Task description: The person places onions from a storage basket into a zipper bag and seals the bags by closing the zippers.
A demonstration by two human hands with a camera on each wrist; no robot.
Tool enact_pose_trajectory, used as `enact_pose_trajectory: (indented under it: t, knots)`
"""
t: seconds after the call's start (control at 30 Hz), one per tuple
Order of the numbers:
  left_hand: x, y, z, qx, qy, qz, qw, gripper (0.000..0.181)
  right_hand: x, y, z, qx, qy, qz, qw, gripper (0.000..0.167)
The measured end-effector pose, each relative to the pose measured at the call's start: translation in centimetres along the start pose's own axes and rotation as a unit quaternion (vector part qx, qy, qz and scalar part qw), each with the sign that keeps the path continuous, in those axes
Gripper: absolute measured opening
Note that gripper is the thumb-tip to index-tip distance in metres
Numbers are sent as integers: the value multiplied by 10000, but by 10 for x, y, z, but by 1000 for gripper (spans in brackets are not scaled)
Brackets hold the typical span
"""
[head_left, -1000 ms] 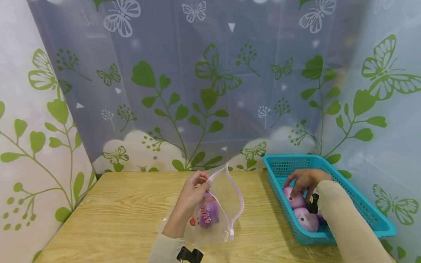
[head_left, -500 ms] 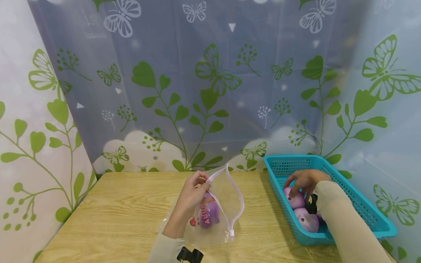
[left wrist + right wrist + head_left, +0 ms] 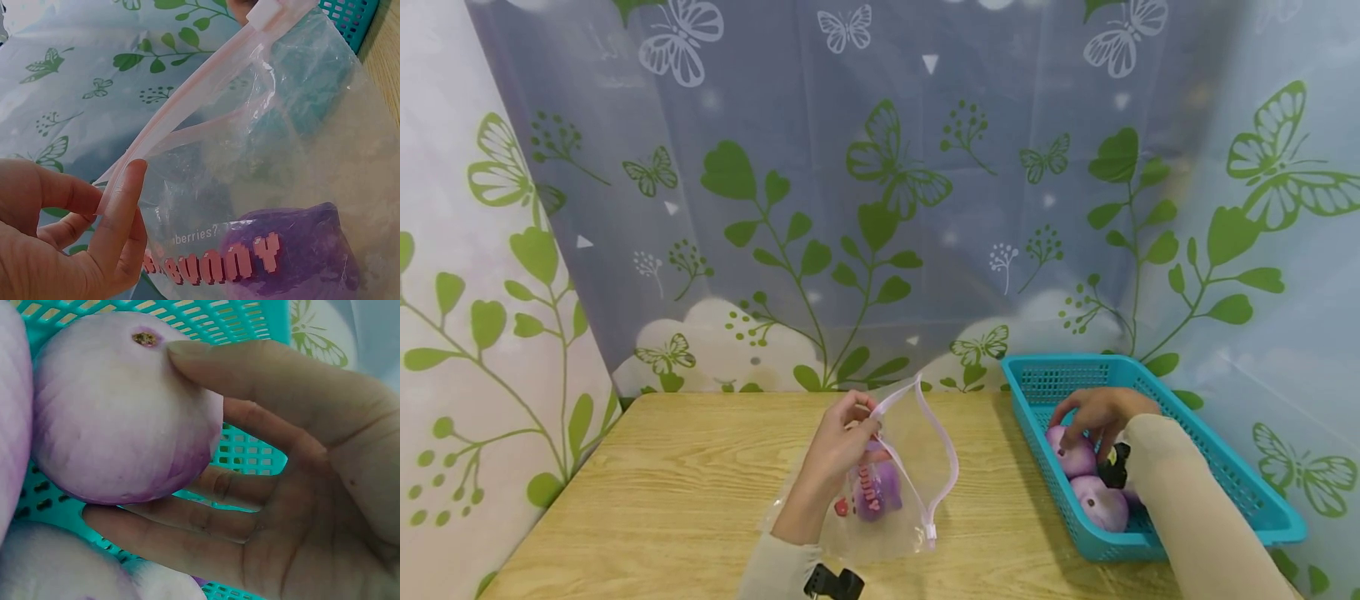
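My left hand (image 3: 842,437) pinches the pink zip edge of a clear bag (image 3: 917,446), whose mouth gapes to the right. Inside the bag lies a purple item (image 3: 880,492), seen through red lettering; the left wrist view shows this purple item (image 3: 287,250) behind the plastic. My right hand (image 3: 1101,417) reaches into the turquoise basket (image 3: 1105,546), its fingers curved round a purple-white onion (image 3: 1070,452). In the right wrist view the thumb lies on top of this onion (image 3: 125,412) and the fingers of the hand (image 3: 275,469) pass behind and below it.
Another onion (image 3: 1101,502) lies nearer in the basket, with part of one more beside it under the right wrist. The basket stands on the right of the wooden table (image 3: 685,483). A patterned curtain (image 3: 820,208) hangs behind and at both sides.
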State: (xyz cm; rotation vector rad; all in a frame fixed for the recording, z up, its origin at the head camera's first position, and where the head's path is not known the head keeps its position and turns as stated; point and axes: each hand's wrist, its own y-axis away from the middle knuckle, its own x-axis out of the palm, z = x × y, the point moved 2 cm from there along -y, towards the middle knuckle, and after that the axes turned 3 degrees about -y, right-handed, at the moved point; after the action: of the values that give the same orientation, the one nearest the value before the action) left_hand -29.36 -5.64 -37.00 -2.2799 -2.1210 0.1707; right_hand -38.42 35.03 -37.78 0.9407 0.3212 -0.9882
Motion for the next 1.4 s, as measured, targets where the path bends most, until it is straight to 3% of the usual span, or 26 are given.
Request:
enact_pose_trajectory:
  t: [0.27,0.5,0.73,1.0,1.4]
  knots:
    - [0,-1,1,-4,33,-6,10000,13,-9,9,6,-329,-28,-20,9995,61]
    - [1,-1,1,17,10,-8,10000,13,-23,24,28,-893,135,-97,9959,59]
    - [0,-1,0,34,3,0,10000,13,-29,35,45,-983,314,-172,9945,63]
    - [1,-1,2,31,9,-1,10000,14,-39,52,63,-1461,659,-411,9862,62]
    - [-1,0,0,19,-10,5,10000,12,-15,59,104,-1914,902,-555,9758,54]
